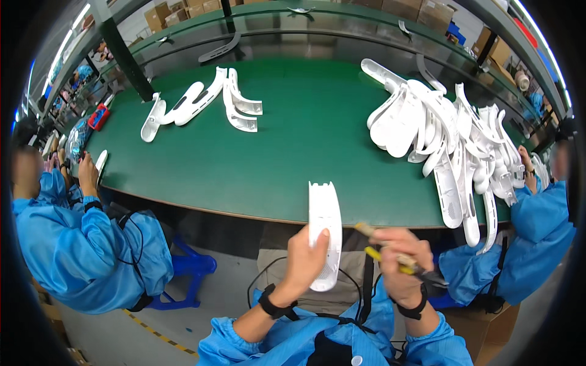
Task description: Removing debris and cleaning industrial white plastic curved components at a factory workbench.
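My left hand [305,259] grips a long white plastic shell [323,226], held upright in front of the green table's near edge [244,183]. My right hand [400,259] is closed around a small hand tool with yellow handles [390,256], close to the right side of the shell. Both wrists wear black straps with cords. A large heap of similar white plastic shells [452,140] lies on the table's right side. A smaller group of white shells [201,104] lies at the far left.
A person in a blue coat [79,244] sits at the left end of the table, and another blue-sleeved person [537,232] sits at the right. A blue stool [189,268] stands at left. Cardboard boxes [177,11] line the shelf behind. A red object [97,117] lies at far left.
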Tool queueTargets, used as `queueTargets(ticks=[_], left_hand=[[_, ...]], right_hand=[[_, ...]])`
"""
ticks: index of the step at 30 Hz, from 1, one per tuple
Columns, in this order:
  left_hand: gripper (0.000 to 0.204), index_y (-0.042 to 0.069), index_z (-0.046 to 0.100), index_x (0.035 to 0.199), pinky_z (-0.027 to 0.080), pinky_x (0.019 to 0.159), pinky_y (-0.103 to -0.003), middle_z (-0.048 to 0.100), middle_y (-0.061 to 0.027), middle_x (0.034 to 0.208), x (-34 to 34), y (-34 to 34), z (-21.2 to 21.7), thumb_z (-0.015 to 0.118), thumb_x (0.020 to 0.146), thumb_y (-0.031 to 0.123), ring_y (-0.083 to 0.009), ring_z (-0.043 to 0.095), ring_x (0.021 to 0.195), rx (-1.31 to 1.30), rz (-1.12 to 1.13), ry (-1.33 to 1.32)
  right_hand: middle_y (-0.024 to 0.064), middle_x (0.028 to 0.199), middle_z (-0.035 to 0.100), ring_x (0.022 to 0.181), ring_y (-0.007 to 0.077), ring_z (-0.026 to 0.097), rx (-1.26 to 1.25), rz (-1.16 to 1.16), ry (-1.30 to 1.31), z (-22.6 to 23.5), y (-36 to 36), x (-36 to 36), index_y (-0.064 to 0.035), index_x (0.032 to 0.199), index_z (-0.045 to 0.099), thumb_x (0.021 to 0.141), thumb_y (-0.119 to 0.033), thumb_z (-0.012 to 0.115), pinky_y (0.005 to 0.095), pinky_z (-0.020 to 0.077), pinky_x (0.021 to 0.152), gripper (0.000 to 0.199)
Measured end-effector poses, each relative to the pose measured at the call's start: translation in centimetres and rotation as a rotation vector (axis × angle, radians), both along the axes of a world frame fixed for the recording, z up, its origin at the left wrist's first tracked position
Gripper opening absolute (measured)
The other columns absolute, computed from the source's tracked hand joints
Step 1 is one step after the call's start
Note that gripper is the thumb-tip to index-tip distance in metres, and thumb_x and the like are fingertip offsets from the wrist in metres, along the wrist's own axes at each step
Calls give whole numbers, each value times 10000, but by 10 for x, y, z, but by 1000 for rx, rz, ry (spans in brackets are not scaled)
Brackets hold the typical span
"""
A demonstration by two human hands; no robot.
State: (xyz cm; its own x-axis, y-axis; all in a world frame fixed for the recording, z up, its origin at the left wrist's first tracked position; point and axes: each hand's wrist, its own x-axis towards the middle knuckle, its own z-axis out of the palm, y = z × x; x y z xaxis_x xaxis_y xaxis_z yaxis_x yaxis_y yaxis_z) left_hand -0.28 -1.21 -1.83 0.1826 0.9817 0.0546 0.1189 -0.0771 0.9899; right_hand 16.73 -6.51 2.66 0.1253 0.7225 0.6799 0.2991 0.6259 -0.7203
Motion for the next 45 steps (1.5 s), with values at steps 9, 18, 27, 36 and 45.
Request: queueTargets(ticks=[9,18,27,36,45], left_hand=[[151,60,504,931,413,433,-212,448,-18,760,-18,19,30,593,953,180,-110,463,632,-618,-483,-1251],[166,26,500,920,440,442,-229,450,-35,708,7,47,54,449,1012,155,-132,473,566,-965,-449,-1441],[230,-43,575,1071,578,709,-421,657,-123,910,78,346,93,553,947,150,-269,673,795,-409,-133,-261],[607,1,518,1211,461,917,-524,604,-194,1131,242,446,78,708,785,389,-401,559,1122,607,269,813],[574,108,518,1334,421,972,-472,564,-131,1287,360,422,66,693,797,209,-333,499,1221,1031,-621,940]], right_hand=[[238,1087,643,849,237,686,-99,-128,208,-5,-10,21,-17,1028,499,897,45,586,336,585,760,169],[217,1011,681,772,230,698,-78,-221,154,-4,-4,50,-13,997,544,863,22,624,314,569,671,160],[115,822,666,709,117,613,-416,-77,611,-5,14,77,33,978,501,920,-81,579,264,504,672,150],[126,865,614,753,172,613,-504,38,721,-20,39,79,21,1017,485,955,-60,555,303,525,704,124],[103,805,541,780,185,577,-502,65,648,-10,41,83,-28,866,432,971,-69,531,317,457,704,150]])
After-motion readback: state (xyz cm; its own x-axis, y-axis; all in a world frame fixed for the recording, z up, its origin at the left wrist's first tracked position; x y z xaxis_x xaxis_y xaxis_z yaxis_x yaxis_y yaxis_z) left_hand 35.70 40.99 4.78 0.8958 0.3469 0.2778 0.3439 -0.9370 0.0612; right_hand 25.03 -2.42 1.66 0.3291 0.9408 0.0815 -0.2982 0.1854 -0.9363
